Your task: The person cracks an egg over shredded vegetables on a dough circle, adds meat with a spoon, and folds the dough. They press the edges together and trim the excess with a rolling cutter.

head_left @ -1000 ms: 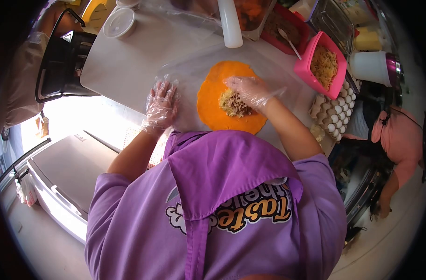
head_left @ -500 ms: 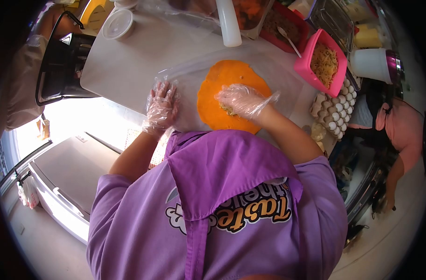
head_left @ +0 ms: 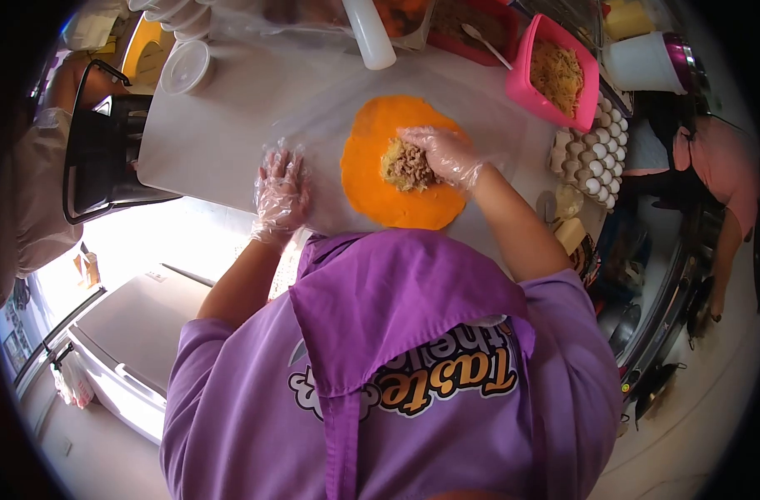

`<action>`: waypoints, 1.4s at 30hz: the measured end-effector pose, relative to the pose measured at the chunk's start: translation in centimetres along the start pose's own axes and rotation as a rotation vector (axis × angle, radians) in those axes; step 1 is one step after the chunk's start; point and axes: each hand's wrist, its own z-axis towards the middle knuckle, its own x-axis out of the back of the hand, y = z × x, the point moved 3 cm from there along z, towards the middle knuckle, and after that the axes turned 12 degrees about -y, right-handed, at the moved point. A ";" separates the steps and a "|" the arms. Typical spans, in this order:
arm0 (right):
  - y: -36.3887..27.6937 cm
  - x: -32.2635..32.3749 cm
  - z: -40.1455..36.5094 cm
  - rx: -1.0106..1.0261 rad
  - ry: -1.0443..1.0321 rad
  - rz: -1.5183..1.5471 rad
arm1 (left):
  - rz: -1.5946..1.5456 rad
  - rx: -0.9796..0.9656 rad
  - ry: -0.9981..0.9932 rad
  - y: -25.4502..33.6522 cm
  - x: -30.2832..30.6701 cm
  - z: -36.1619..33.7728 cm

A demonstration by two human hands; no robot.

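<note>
Both forearms reach toward 12 o'clock. The clear-gloved left hand (head_left: 280, 196) lies flat with fingers spread. The clear-gloved right hand (head_left: 445, 154) angles toward 10 o'clock, fingers curled downward.

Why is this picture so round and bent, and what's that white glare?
Head view: a fisheye lens curves the table and blackens the corners; sunlight washes a patch beside it white; the tortilla, left hand and right hand look sharp, evenly lit.

Orange tortilla (head_left: 396, 196) under brownish filling (head_left: 406, 164), pink tub (head_left: 525, 79) (yellow shreds inside), purple apron (head_left: 396, 300).
</note>
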 end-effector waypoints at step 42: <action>-2.4 -3.7 -6.9 0.318 0.735 -0.243 | -0.261 -0.081 -0.130 1.7 5.2 1.1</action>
